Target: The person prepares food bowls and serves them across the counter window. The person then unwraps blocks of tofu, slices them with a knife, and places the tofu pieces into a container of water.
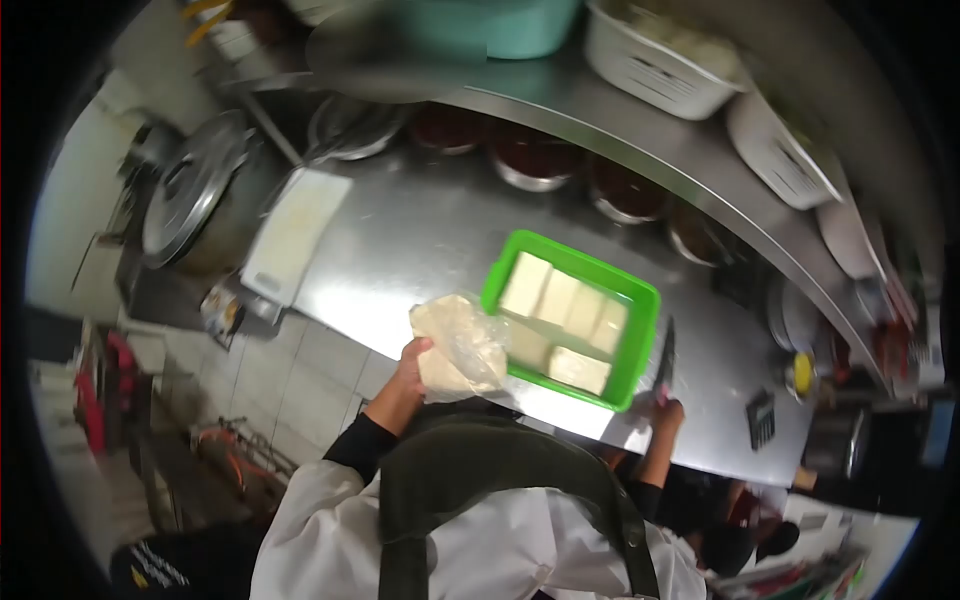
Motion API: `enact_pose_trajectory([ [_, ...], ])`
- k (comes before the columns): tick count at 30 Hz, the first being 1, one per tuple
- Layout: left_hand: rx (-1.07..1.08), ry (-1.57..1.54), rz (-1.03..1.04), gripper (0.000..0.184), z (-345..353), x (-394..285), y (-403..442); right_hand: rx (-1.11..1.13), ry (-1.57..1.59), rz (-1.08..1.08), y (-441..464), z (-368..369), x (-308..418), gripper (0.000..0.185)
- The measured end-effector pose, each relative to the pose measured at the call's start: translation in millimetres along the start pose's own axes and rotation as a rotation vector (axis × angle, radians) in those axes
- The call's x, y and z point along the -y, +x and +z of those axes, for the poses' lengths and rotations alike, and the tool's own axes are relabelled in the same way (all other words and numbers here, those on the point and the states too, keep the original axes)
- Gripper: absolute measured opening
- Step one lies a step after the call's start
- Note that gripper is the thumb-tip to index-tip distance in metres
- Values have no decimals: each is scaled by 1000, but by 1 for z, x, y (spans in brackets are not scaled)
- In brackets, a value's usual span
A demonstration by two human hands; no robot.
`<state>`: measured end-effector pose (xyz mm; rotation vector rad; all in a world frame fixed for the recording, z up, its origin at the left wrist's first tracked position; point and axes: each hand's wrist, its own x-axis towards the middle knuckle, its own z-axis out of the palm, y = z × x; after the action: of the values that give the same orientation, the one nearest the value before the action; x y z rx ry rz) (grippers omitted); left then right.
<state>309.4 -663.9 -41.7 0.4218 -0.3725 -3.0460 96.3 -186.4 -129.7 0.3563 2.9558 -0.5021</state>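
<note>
My left hand is closed on the left edge of a clear plastic bag with a pale slab inside. The bag is held at the table's front edge, beside the left wall of a bright green tub. In the tub lie several white rectangular blocks, like tofu or cheese, apparently in shallow liquid. Right of the tub, my right hand is closed round the handle of a knife. Its dark blade points away from me, over the steel table.
The steel table carries a white cutting board at left and a calculator at right. Bowls of red sauce line the back, beneath a shelf with white baskets. A large lidded pot stands far left.
</note>
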Motion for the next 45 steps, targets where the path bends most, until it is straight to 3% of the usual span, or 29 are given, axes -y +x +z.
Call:
enact_pose_trajectory([
  [1,14,-21,23,76,-4,1,-6,35,-11,62,-1,-17,11,38],
  [3,-10,-15,54,75,-16,-6,-21,-251,-4,-256,-20,-61,67,27],
  [5,-15,-3,70,76,-25,-15,-43,-123,490,-604,-53,-111,166,18],
  [7,21,21,91,76,-30,-29,-57,168,642,-991,-129,-143,268,27],
  [8,35,42,100,76,-29,-38,-65,480,802,-972,-180,-150,315,33],
  [9,51,65,115,75,-26,-49,-75,516,845,-1070,-225,-141,353,34],
  [11,91,73,181,74,-22,-75,-107,575,636,-1303,-286,-130,411,34],
  [17,134,-2,449,71,-70,-174,-239,665,585,-1446,-427,-95,557,26],
  [21,114,-103,686,68,-116,-233,-328,696,747,-1757,-543,-96,617,24],
  [23,134,-112,780,68,-118,-252,-363,751,739,-2043,-572,-111,627,25],
  [25,80,-88,865,75,-124,-269,-391,971,559,-2122,-615,-99,633,21],
  [27,32,-174,920,81,-142,-284,-412,931,261,-2188,-650,-51,648,22],
  [29,-83,-169,992,82,-144,-295,-430,891,199,-2290,-669,6,669,24],
  [33,-167,-207,1139,81,-165,-319,-460,948,325,-2273,-718,75,711,36],
  [39,-209,-223,1423,56,-206,-371,-498,1269,95,-2287,-786,117,791,61],
  [43,-218,-300,1448,53,-213,-417,-516,1282,54,-2335,-820,138,852,35],
  [44,-203,-357,1412,52,-217,-432,-521,1176,170,-2464,-830,141,867,18],
  [45,-185,-415,1385,52,-223,-443,-527,1158,316,-2592,-845,145,882,17],
])
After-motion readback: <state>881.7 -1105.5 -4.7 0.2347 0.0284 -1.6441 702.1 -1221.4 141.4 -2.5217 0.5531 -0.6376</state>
